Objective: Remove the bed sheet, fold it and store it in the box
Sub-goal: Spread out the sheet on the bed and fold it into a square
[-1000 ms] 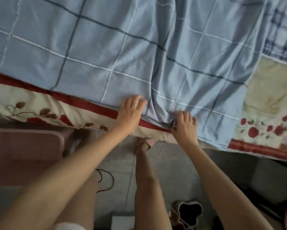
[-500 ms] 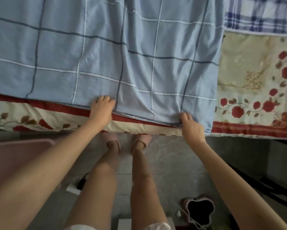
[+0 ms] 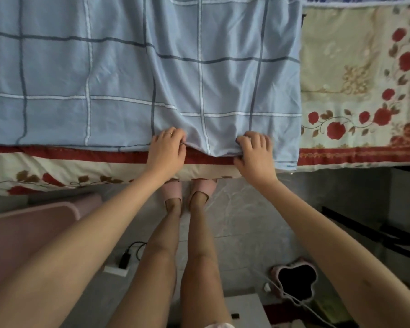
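Slack between your left hand (image 3: 167, 151) and right hand (image 3: 254, 153), both pinching the bed sheet (image 3: 104, 67) at the near edge of the bed (image 3: 355, 67), could skew the fold.

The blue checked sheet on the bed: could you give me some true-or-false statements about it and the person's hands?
1. The left hand and right hand both grip the near edge of the blue sheet. True.
2. The sheet is folded into a small bundle. False: it lies spread out across the bed.
3. A floral blanket shows beside and under the sheet. True.
4. The person stands barefoot. False: they wear pink slippers.
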A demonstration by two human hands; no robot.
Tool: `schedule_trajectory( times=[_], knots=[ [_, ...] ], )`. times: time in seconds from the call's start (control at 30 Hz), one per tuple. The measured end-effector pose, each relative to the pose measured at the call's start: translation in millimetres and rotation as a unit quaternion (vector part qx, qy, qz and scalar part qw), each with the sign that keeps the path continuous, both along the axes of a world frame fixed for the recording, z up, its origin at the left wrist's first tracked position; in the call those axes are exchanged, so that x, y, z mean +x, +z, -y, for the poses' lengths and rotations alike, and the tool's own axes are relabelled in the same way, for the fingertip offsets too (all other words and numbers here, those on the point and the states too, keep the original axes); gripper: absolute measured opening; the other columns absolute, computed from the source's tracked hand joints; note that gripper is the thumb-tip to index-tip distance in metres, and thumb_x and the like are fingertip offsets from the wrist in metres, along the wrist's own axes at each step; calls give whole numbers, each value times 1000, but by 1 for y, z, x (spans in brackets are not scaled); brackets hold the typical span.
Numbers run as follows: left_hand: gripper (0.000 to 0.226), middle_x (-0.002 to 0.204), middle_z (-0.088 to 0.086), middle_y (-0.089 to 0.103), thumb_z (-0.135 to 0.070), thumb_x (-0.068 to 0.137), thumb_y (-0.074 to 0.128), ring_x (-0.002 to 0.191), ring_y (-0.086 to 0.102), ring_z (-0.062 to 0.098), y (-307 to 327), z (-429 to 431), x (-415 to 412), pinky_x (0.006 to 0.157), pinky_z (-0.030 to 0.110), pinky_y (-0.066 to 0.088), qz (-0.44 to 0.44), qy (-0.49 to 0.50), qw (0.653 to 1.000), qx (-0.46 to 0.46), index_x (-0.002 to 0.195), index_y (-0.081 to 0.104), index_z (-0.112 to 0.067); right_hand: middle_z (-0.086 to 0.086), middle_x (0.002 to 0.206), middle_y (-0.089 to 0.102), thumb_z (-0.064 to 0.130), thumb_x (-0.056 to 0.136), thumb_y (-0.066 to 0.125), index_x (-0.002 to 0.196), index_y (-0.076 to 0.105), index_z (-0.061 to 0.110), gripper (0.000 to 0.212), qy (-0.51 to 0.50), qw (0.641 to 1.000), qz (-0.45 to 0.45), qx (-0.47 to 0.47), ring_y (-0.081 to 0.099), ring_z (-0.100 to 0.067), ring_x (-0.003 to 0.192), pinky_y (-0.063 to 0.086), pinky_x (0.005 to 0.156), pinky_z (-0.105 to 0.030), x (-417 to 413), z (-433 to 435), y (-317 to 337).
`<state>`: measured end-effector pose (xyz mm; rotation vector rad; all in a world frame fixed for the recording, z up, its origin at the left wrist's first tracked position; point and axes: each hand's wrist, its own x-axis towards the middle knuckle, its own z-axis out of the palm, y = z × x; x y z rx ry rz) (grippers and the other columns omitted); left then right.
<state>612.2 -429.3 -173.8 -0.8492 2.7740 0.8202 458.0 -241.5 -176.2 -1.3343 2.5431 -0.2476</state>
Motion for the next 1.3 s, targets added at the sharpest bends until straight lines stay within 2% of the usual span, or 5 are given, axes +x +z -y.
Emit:
schedule_trajectory(
  times=[0.17, 0.4, 0.73, 1.1, 1.3],
  knots=[
    [6, 88, 5, 52, -10, 84, 51, 86, 52, 27, 6, 4, 6, 75, 38, 40, 5, -36, 999, -9, 88, 47, -12, -5, 90, 56, 8, 76, 61, 92, 55, 9, 17, -90, 988, 98, -79, 52, -25, 88, 31, 89, -33, 1, 8, 4],
    [14, 101, 8, 53, -12, 85, 49, 99, 51, 29, 2, 1, 4, 81, 41, 39, 112, -143, 981, -63, 99, 51, -12, -6, 80, 55, 4, 76, 37, 97, 51, 13, 27, 32, 991, -131, 16, 55, -28, 71, 33, 79, -38, -9, -14, -16],
    [28, 115, 11, 53, -8, 88, 44, 109, 49, 29, 10, -1, -12, 83, 38, 38, 225, -183, 954, -78, 116, 49, -12, -14, 93, 58, 18, 69, 60, 93, 55, 5, 27, -25, 988, -148, -33, 55, -31, 69, 43, 63, -36, -56, -63, 11],
    [25, 96, 19, 53, 7, 72, 59, 86, 55, 37, 5, -16, -8, 51, 39, 42, 143, -153, 971, -111, 95, 55, -2, -8, 74, 59, -5, 69, 53, 89, 54, 6, 23, -55, 993, -22, 98, 58, -31, 56, 34, 47, -30, -54, -49, 13],
    [24, 83, 18, 56, 17, 69, 49, 86, 56, 35, 2, -13, -15, 52, 33, 33, 119, -159, 976, -86, 84, 59, 0, -13, 75, 51, -10, 64, 51, 76, 46, 5, 20, -145, 977, -157, 15, 29, -19, 41, 21, 42, -23, -63, -109, 25]
  ],
)
